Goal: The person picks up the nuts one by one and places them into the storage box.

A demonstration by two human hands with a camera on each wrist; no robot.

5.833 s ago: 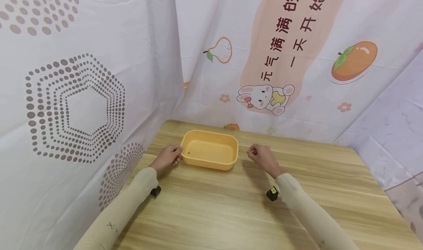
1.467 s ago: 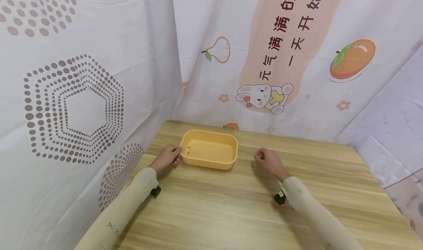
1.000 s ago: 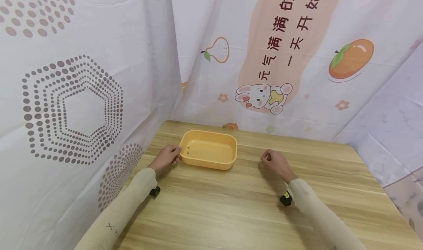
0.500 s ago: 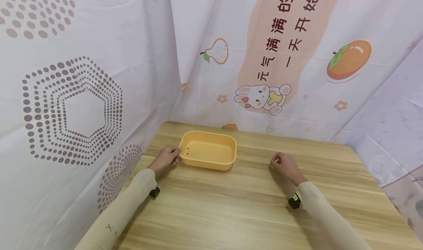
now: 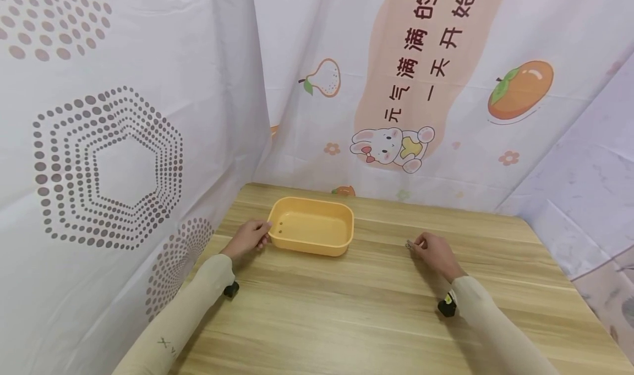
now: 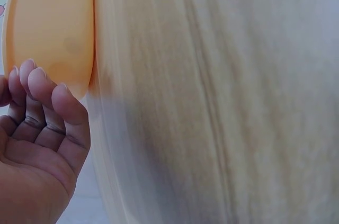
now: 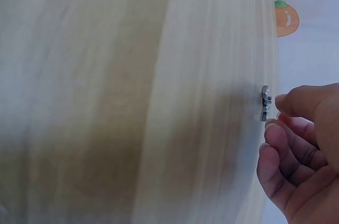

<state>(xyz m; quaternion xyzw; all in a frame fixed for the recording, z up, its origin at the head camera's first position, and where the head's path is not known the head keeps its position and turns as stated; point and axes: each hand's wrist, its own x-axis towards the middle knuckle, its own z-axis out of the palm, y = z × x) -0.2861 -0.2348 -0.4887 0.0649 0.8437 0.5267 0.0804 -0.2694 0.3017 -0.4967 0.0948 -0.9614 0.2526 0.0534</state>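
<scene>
A yellow plastic tray (image 5: 312, 248) stands on the wooden table, left of centre in the head view. My left hand (image 5: 249, 236) pinches its left end, with the fingertips against the tray wall (image 6: 58, 17) in the left wrist view. Two small dark nut-like pieces (image 5: 280, 231) lie inside, near that end. Off to the tray's right, my right hand (image 5: 436, 253) is beside a small cluster of silvery metal nuts (image 7: 266, 103) on the table. Its thumb and index fingertips are close to the cluster, with a slight gap between them and nothing visible in it.
The wood-grain table (image 5: 322, 320) reaches back to a white printed curtain (image 5: 297, 105). Another patterned curtain (image 5: 134, 171) hangs close along the left side. A black wrist camera (image 5: 447, 307) sits under the right sleeve.
My right hand has moved right, away from the tray to the metal cluster, which now shows beside its fingertips. A second small piece has appeared inside the tray. The left hand has stayed on it.
</scene>
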